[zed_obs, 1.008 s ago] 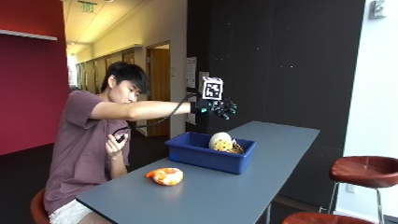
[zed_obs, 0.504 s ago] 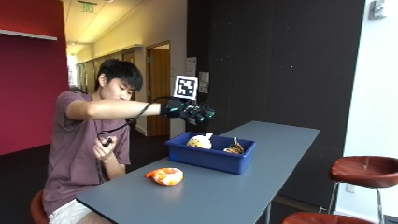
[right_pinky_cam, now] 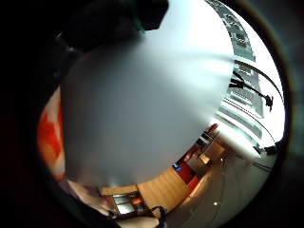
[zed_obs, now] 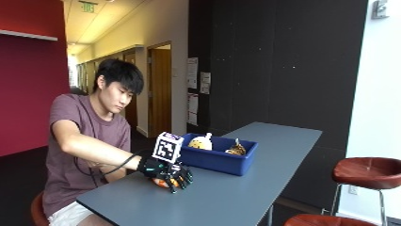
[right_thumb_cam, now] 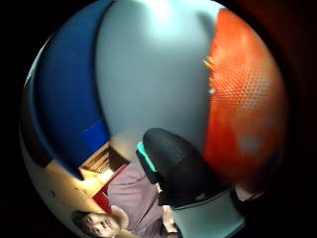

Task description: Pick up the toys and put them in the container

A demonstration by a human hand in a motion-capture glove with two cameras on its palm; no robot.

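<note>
Two toys already sit in the blue container [zed_obs: 219, 160] on the grey worktop [zed_obs: 251, 188]: a pale yellow toy [zed_obs: 200, 141] at its 9 o'clock end and a brownish toy [zed_obs: 236, 149] toward 3 o'clock. One orange toy [zed_obs: 162, 182] is left on the worktop, just beside the container at about 8 o'clock. The gloved right hand [zed_obs: 166, 172] lies over it, fingers draped down around it; whether they have clamped yet I cannot tell. The lift and drop remain.
</note>
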